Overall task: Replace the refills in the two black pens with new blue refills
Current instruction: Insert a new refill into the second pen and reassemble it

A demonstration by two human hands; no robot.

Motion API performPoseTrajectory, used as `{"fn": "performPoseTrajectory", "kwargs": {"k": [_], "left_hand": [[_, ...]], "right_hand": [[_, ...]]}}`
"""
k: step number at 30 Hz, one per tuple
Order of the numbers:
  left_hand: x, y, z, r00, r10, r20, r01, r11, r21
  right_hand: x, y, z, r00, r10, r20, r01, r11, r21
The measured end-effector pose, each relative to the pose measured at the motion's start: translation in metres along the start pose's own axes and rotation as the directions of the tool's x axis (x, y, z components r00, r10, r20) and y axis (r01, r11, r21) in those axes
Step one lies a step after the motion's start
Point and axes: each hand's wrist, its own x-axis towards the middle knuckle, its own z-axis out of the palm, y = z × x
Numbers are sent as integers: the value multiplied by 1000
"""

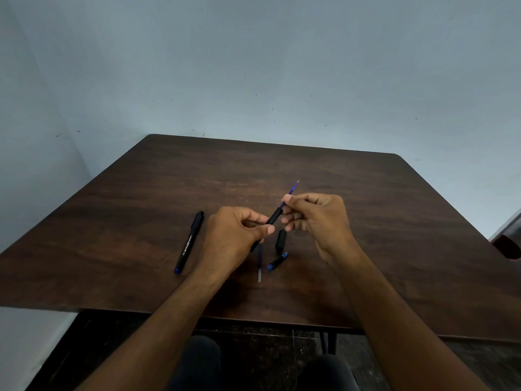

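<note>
My left hand grips a black pen barrel above the brown table, slanting up to the right. A blue refill sticks out of the barrel's upper end, and my right hand pinches it just above the barrel. A second black pen, capped and whole, lies on the table left of my left hand. Below my hands lie a black pen part, a small black and blue cap piece and a thin loose refill.
The table stands against a pale blue wall. Its near edge runs below my forearms, with my knees in dark trousers under it. A dark red object shows at the right edge of the view.
</note>
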Motion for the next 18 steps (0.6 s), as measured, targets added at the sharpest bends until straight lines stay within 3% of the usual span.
{"fn": "performPoseTrajectory", "kwargs": {"k": [9,14,18], "left_hand": [[-1,-3,-5,996,62,-58,-53,987,149],[2,-6,-4,993,85,-79,-70,983,171],[4,-8,-2,993,95,-68,-83,983,163]], "right_hand": [[2,-3,-4,987,-50,-153,59,997,57],[6,-11,-18,955,-81,-284,115,988,107],[11,-17,-32,953,-66,-297,101,990,103]]}}
